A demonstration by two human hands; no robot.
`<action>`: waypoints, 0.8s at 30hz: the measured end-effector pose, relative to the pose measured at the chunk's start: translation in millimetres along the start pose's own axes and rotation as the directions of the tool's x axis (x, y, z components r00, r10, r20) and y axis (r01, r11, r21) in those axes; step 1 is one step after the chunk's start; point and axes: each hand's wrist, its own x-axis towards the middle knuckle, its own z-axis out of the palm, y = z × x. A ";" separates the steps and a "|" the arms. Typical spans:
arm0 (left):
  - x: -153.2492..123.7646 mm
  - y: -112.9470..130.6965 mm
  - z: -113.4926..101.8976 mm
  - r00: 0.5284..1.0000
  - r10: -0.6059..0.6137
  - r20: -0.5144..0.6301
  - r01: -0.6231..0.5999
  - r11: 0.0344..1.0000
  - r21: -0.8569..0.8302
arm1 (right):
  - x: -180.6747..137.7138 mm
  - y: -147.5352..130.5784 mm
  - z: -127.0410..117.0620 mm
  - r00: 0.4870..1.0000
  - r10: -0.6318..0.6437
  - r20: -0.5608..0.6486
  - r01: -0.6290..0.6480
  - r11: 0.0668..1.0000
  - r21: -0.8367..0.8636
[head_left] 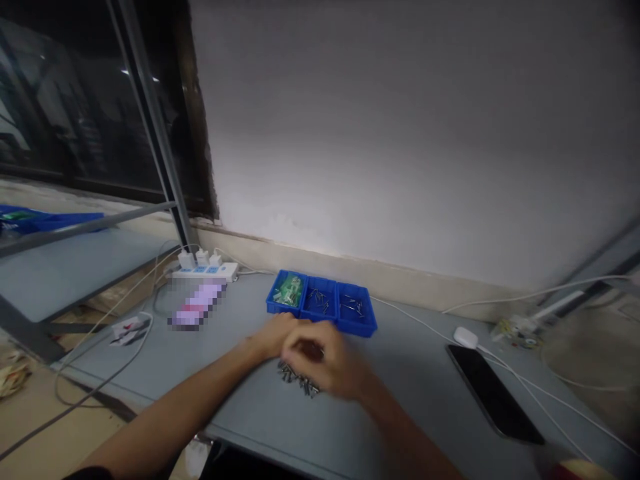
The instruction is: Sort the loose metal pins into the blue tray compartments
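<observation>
My left hand (281, 335) reaches to the front of the blue bins, its fingers mostly hidden behind my right hand. My right hand (333, 360) is curled, thumb and fingers drawn together, slightly blurred by motion. Whatever may be between its fingertips cannot be made out. Beneath it, partly covered, lies a pile of small metal screw-like pieces (300, 385) on the table. Just beyond my hands stand three joined blue bins. The left bin (270, 308) contains green and white pieces; the middle bin (308, 308) and right bin (367, 327) hold a few scattered metal pieces.
A black phone (493, 393) lies at right near a white charger (465, 337) and cables. At left are a pixelated purple object (200, 303), a power strip (227, 272) with plugs, a crumpled wrapper (129, 331) and loose cords. A wall (400, 147) rises behind the table (240, 407).
</observation>
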 end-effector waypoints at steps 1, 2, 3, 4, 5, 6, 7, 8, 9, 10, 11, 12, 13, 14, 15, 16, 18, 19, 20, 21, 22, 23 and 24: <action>0.2 -0.6 0.5 1.000 -0.001 -0.008 0.001 1.000 0.002 | -2.2 13.2 -9.7 0.998 0.018 -0.065 -0.022 0.998 -0.061; 0.3 -0.9 0.8 1.000 0.000 -0.020 0.000 1.000 0.005 | -5.9 28.6 -19.8 0.981 0.025 -0.195 -0.062 0.981 -0.183; 0.3 -1.0 0.7 0.999 0.003 -0.034 -0.003 1.000 0.008 | -10.8 45.3 -29.2 0.954 0.021 -0.300 -0.113 0.949 -0.293; 0.2 -0.8 0.3 0.999 0.007 -0.039 -0.006 1.000 0.008 | -16.6 62.0 -36.9 0.931 0.012 -0.365 -0.158 0.914 -0.374; 0.1 -0.4 -0.3 0.999 0.011 -0.040 -0.010 1.000 0.007 | -22.8 77.4 -42.3 0.907 0.004 -0.422 -0.202 0.882 -0.426; 0.0 0.0 -1.1 0.999 0.013 -0.038 -0.012 1.000 0.006 | -28.8 90.5 -44.9 0.900 -0.003 -0.435 -0.223 0.856 -0.467; -0.2 0.4 -2.1 0.999 0.011 -0.036 -0.011 1.000 0.006 | -34.1 100.5 -45.1 0.908 -0.010 -0.418 -0.224 0.833 -0.506; -0.4 0.7 -3.1 0.999 0.009 -0.035 -0.009 1.000 0.005 | -38.2 107.2 -43.1 0.918 -0.005 -0.396 -0.225 0.817 -0.531; -0.6 1.0 -4.1 0.999 0.008 -0.036 -0.008 1.000 0.002 | -40.9 110.8 -39.7 0.929 0.006 -0.371 -0.223 0.807 -0.547; -0.8 1.1 -5.1 0.999 0.007 -0.039 -0.007 1.000 -0.005 | -42.1 111.6 -35.5 0.939 0.018 -0.344 -0.219 0.802 -0.556; -1.1 1.1 -6.1 0.999 0.006 -0.044 -0.006 1.000 -0.015 | -42.0 110.4 -31.1 0.947 0.031 -0.319 -0.214 0.801 -0.559; -1.4 1.2 -7.1 0.999 0.005 -0.049 -0.006 1.000 -0.026 | -40.9 107.8 -27.0 0.954 0.039 -0.298 -0.207 0.804 -0.558; -1.8 1.4 -8.1 0.998 0.006 -0.058 -0.008 0.999 -0.038 | -39.3 104.6 -23.3 0.960 0.043 -0.278 -0.197 0.809 -0.554; -2.2 1.7 -9.0 0.998 0.007 -0.069 -0.010 0.999 -0.049 | -37.5 101.3 -20.2 0.965 0.044 -0.260 -0.185 0.815 -0.549; -2.6 2.1 -9.8 0.997 0.011 -0.081 -0.016 0.998 -0.061 | -36.0 98.4 -17.6 0.969 0.042 -0.244 -0.172 0.824 -0.540; -3.1 2.8 -10.4 0.996 0.016 -0.093 -0.023 0.997 -0.074 | -34.8 96.2 -15.6 0.973 0.039 -0.228 -0.158 0.833 -0.530; -3.8 4.4 -10.9 0.993 0.028 -0.118 -0.040 0.994 -0.100 | -33.9 94.1 -12.7 0.980 0.031 -0.195 -0.130 0.845 -0.519; -4.1 5.4 -10.8 0.991 0.031 -0.133 -0.046 0.993 -0.111 | -34.0 94.0 -11.8 0.983 0.025 -0.181 -0.117 0.846 -0.521; -4.3 6.4 -10.5 0.988 0.031 -0.149 -0.049 0.991 -0.122 | -34.3 94.3 -11.0 0.985 0.018 -0.171 -0.107 0.844 -0.526; -4.5 7.4 -10.2 0.986 0.030 -0.163 -0.052 0.990 -0.132 | -34.6 94.8 -10.4 0.986 0.013 -0.167 -0.101 0.840 -0.533; -4.6 8.5 -9.8 0.984 0.029 -0.177 -0.055 0.988 -0.144 | -34.9 95.0 -9.9 0.986 0.009 -0.166 -0.098 0.837 -0.538; -4.7 9.6 -9.5 0.982 0.030 -0.186 -0.060 0.985 -0.159 | -35.0 94.9 -9.5 0.986 0.005 -0.166 -0.095 0.836 -0.541; -4.8 10.6 -9.3 0.981 0.031 -0.193 -0.066 0.982 -0.177 | -35.0 94.4 -9.0 0.986 0.001 -0.167 -0.092 0.837 -0.540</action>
